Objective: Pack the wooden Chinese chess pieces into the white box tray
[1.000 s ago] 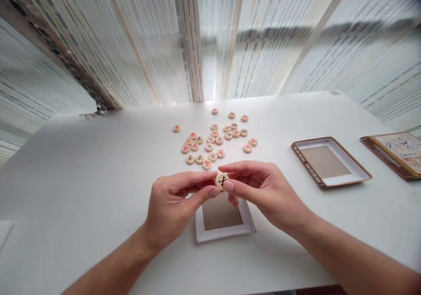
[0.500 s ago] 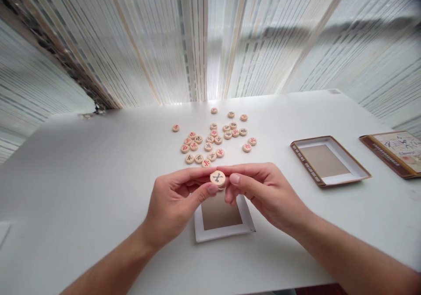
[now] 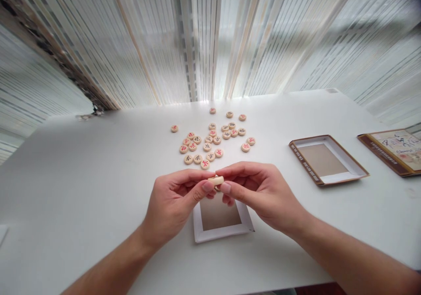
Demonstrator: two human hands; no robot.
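Observation:
A pale round Chinese chess piece is pinched edge-on between the fingertips of both hands. My left hand grips its left end with thumb and index finger, and my right hand closes on the right end. Part of another disc peeks out just beneath it, mostly hidden by the fingers. Below the hands lies a shallow white-rimmed box half with a brown bottom, its far side covered by the fingers. Beyond the fingertips, several chess pieces with red or black characters are spread out, the closest being a red-marked piece.
To the right rests an open brown-edged box half, and farther right a printed box lid. The white table meets a striped curtain at the back. A white corner of something shows at the left edge.
The held piece has turned from showing its black-marked face to showing its side edge. My right thumb has moved left onto it. The view has shifted slightly.

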